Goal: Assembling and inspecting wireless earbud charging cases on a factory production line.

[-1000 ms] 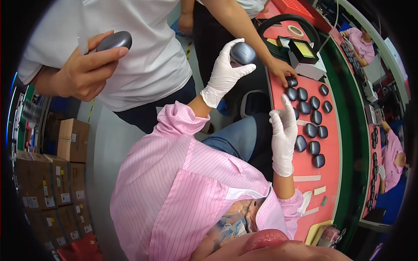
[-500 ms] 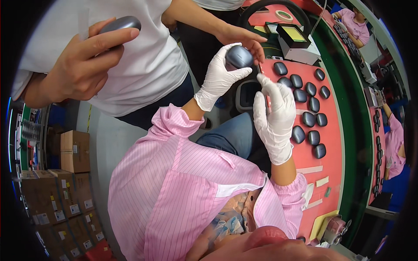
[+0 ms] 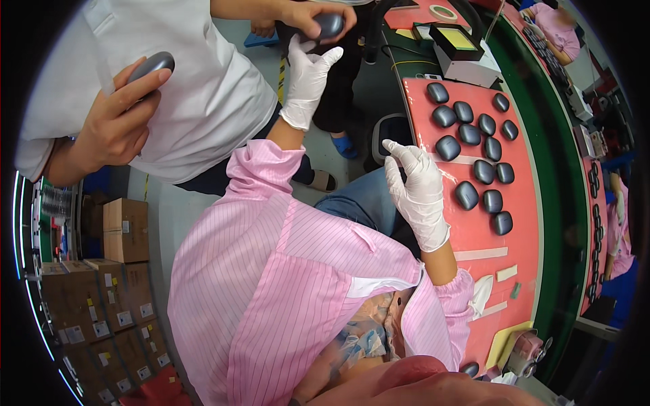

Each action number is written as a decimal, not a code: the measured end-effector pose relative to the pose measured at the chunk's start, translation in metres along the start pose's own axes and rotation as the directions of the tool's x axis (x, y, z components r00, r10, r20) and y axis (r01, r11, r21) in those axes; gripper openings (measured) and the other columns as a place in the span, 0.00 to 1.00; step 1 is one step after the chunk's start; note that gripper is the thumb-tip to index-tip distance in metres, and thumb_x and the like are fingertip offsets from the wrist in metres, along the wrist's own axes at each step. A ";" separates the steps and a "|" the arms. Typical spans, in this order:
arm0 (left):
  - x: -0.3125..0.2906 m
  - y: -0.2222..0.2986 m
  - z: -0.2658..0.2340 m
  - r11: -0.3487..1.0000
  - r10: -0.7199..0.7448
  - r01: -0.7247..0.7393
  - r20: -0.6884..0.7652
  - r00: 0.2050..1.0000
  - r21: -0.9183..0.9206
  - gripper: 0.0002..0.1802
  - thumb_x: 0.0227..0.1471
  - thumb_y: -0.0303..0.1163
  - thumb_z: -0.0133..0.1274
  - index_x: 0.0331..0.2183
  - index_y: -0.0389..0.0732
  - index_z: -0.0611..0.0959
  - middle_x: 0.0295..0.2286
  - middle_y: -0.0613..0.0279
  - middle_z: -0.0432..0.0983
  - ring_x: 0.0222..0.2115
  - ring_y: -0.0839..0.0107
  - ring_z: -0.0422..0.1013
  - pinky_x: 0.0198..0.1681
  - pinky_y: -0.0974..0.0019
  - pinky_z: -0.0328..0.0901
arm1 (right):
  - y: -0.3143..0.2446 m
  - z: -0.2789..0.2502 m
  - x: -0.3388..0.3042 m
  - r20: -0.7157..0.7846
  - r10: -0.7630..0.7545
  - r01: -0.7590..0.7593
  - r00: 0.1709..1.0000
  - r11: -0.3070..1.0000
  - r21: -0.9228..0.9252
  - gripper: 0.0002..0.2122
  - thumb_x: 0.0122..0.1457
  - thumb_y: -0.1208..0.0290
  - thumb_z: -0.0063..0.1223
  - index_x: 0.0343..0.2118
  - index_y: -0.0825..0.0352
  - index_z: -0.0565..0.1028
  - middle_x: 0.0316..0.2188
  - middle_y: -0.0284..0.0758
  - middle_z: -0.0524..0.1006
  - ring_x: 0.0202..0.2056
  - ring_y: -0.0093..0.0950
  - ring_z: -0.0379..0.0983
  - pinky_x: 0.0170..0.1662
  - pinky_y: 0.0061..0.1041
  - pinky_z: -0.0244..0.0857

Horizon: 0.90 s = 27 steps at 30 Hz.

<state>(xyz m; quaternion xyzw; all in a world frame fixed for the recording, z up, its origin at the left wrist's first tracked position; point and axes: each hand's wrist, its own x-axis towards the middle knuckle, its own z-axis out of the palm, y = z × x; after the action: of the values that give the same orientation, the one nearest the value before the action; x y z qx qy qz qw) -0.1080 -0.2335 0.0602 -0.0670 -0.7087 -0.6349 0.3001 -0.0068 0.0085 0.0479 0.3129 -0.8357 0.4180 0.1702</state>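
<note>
My left hand (image 3: pixel 309 82), in a white glove, is raised with thumb and fingers apart. Just above it, a co-worker's hand (image 3: pixel 308 15) grips a glossy blue-grey rounded case (image 3: pixel 330 26). My fingertips are close beneath that case; whether they touch it I cannot tell. The co-worker's other hand (image 3: pixel 120 122) holds a second rounded case (image 3: pixel 152 65). My gloved right hand (image 3: pixel 416 196) hovers by the table's near edge, fingers partly bent and apart, with nothing visible in them. Closest to it are several similar cases (image 3: pixel 447 147) spread over the pink table mat (image 3: pixel 484 277).
A white device (image 3: pixel 467 64) with a black-framed top and a tape roll (image 3: pixel 443 13) occupy the table's far end. Pale strips (image 3: pixel 481 254) lie on the mat. Stacked cartons (image 3: pixel 126 230) stand at left. A dark bin (image 3: pixel 391 135) is below the table edge.
The rounded case from my left hand is now in the co-worker's hand, farther left. My left hand has moved left and opened. The slim item by my right fingers no longer shows.
</note>
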 end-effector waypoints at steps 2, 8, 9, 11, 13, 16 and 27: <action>-0.027 -0.008 0.015 0.997 -0.034 0.004 -0.396 0.918 -0.076 0.31 0.47 0.27 0.58 0.49 0.31 0.60 0.38 0.59 0.65 0.33 0.74 0.65 0.39 0.71 0.63 | 0.000 -0.001 -0.001 -0.014 -0.048 0.048 0.999 0.999 -0.024 0.11 0.52 0.79 0.55 0.40 0.66 0.76 0.27 0.38 0.74 0.31 0.36 0.71 0.36 0.30 0.66; -0.136 -0.029 0.070 0.963 0.030 -0.102 0.277 0.960 0.250 0.30 0.43 0.20 0.56 0.50 0.41 0.68 0.41 0.61 0.64 0.32 0.76 0.67 0.36 0.72 0.64 | -0.008 -0.024 0.001 0.035 -0.055 0.060 0.998 0.985 -0.161 0.11 0.52 0.77 0.55 0.40 0.64 0.76 0.27 0.38 0.75 0.31 0.37 0.72 0.36 0.32 0.65; -0.140 -0.022 0.081 0.967 0.035 -0.118 0.339 0.940 0.226 0.29 0.43 0.19 0.56 0.49 0.41 0.68 0.40 0.62 0.63 0.32 0.76 0.67 0.36 0.72 0.64 | -0.010 -0.031 0.001 0.027 -0.024 0.027 0.999 0.991 -0.128 0.11 0.52 0.76 0.55 0.40 0.64 0.76 0.28 0.38 0.75 0.32 0.38 0.72 0.36 0.32 0.65; -0.142 -0.016 0.102 0.975 0.093 -0.159 0.369 0.925 0.153 0.27 0.43 0.22 0.57 0.47 0.41 0.70 0.40 0.59 0.65 0.33 0.71 0.67 0.39 0.68 0.65 | -0.008 -0.039 0.000 -0.064 -0.078 0.066 0.995 0.982 -0.175 0.09 0.51 0.74 0.56 0.37 0.66 0.76 0.24 0.38 0.73 0.28 0.38 0.71 0.31 0.34 0.65; -0.141 -0.016 0.116 0.975 0.150 -0.202 0.397 0.905 0.092 0.25 0.42 0.22 0.55 0.46 0.41 0.71 0.39 0.57 0.66 0.31 0.69 0.67 0.37 0.67 0.65 | -0.004 -0.050 -0.005 -0.098 -0.042 0.020 0.994 0.978 -0.210 0.09 0.51 0.73 0.56 0.36 0.65 0.75 0.24 0.37 0.72 0.28 0.37 0.71 0.31 0.33 0.64; -0.130 -0.022 0.125 0.956 0.256 -0.292 0.406 0.877 0.029 0.21 0.43 0.22 0.54 0.43 0.40 0.73 0.35 0.58 0.68 0.31 0.67 0.67 0.36 0.68 0.64 | -0.007 -0.058 0.000 -0.078 -0.053 0.027 0.996 0.953 -0.301 0.08 0.51 0.71 0.55 0.35 0.64 0.74 0.24 0.37 0.73 0.28 0.37 0.71 0.31 0.34 0.64; -0.018 -0.070 0.151 0.965 0.090 -0.175 0.380 0.921 0.194 0.20 0.46 0.24 0.55 0.44 0.37 0.75 0.41 0.59 0.72 0.29 0.78 0.69 0.35 0.74 0.66 | -0.017 -0.084 -0.047 -0.049 0.199 -0.204 0.979 0.923 -0.326 0.12 0.50 0.72 0.59 0.39 0.64 0.76 0.28 0.37 0.74 0.31 0.36 0.70 0.34 0.32 0.64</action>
<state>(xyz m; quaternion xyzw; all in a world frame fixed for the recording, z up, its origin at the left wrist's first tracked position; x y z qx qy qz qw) -0.1783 -0.0993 -0.0114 -0.1984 -0.8131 -0.5053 0.2104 0.0416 0.0865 0.0821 0.1891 -0.9202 0.2900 0.1825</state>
